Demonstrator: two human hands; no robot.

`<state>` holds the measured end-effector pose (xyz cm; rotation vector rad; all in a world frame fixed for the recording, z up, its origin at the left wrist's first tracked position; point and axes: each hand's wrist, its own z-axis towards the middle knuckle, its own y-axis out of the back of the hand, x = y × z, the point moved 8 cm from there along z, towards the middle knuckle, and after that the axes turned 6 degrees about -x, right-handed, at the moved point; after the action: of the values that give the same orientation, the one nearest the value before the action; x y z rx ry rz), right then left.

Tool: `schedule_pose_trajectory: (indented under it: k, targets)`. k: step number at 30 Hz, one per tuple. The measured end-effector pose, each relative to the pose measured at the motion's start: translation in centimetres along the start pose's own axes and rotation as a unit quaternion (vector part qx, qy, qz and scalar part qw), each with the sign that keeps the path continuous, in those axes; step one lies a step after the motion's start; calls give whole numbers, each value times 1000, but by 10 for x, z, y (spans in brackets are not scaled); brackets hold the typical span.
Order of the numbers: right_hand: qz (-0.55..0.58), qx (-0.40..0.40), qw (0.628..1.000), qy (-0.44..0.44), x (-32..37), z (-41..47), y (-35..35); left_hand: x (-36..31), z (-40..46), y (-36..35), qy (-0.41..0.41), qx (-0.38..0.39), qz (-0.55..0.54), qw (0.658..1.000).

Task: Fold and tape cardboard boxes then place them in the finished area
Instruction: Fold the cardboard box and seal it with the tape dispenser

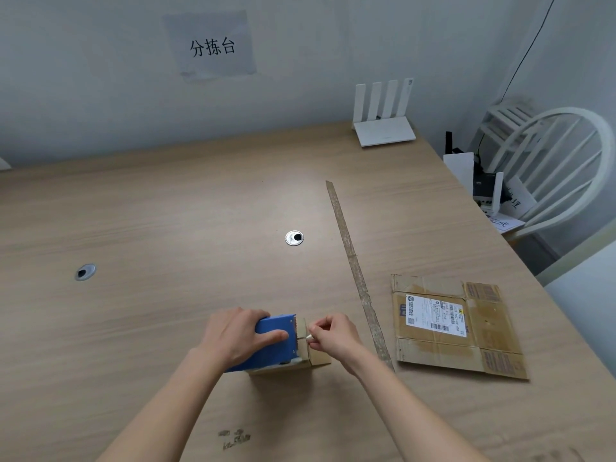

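A small brown cardboard box (313, 356) stands on the wooden table (166, 211) near its front edge. On top of it lies a blue tape dispenser (270, 341), gripped by my left hand (238, 335). Its toothed edge faces right. My right hand (333, 335) pinches the end of the clear tape (309, 337) just past the teeth, over the box's top seam. A flattened cardboard box (456, 325) with a white shipping label lies on the table to the right, beyond a strip of tape stuck to the tabletop.
A long strip of worn tape (353, 268) runs across the table and splits off its right part. Two round cable holes (294, 237) (85, 272) sit in the tabletop. A white router (383, 125) stands at the back. A white chair (546, 168) with devices is at right.
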<state>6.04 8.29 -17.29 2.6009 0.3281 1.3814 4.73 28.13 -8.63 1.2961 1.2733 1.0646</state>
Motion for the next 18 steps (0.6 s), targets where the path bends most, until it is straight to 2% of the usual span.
schedule_pose_trajectory:
  k: [4, 9, 15, 18]
  targets:
    - [15, -14, 1000, -5, -11, -2, -1, -2, 1, 0, -3, -5, -8, 1000]
    - [-39, -45, 998, 2, -17, 0, -4, 2, 2, 0, -3, -11, -11, 1000]
    - [-93, -73, 992, -43, -29, -8, 1, 0, 4, -3, -1, -33, -13, 999]
    - [-86, -108, 990, -12, -28, -12, 3, 8, 2, -4, 9, -42, -32, 999]
